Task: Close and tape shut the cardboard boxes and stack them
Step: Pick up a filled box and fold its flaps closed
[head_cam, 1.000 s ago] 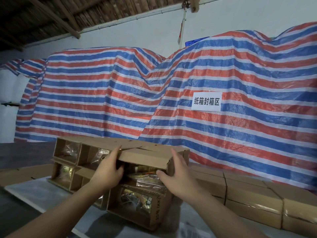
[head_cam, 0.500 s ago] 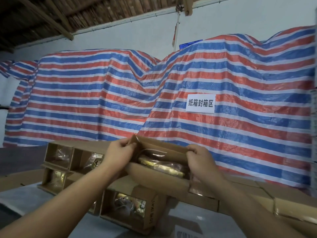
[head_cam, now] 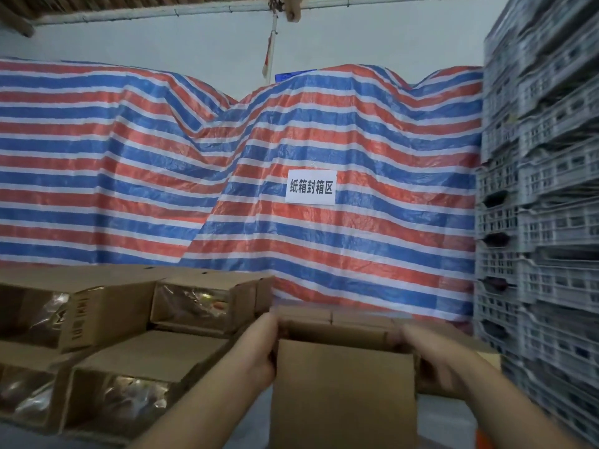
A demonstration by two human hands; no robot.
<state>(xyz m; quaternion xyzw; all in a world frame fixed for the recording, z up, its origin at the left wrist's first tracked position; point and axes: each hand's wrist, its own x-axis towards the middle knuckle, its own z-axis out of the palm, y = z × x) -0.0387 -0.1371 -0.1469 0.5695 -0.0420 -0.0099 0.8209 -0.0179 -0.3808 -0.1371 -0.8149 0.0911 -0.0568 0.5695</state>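
- Head view: we hold one cardboard box [head_cam: 343,393] low in the middle of the frame, its near flap hanging toward us and its top not yet folded shut or taped.
- The left hand [head_cam: 259,351] presses flat against the box's left side; the fingers wrap round the far edge and grip the cardboard.
- The right hand [head_cam: 434,361] clasps the box's right side, but it is smeared by motion and we cannot tell how tightly the fingers are curled.
- To our left, the open boxes [head_cam: 129,335] lie stacked on their sides in two layers, clear bags of goods showing in their mouths; none of those we see looks sealed.
- Behind the held box sits a row of closed boxes [head_cam: 340,315], touching or nearly touching it, blurred too much to say which.
- A striped tarpaulin [head_cam: 194,176] with a white sign [head_cam: 310,187] fills the background, and grey plastic crates [head_cam: 544,222] tower at our right.
- Risks, as we judge them: the loose flap could catch on the row behind; a side-only grip may let the box slip or tilt and spill its contents; a wide swing right could strike the crates; no tape roll is in sight, so sealing may stall.
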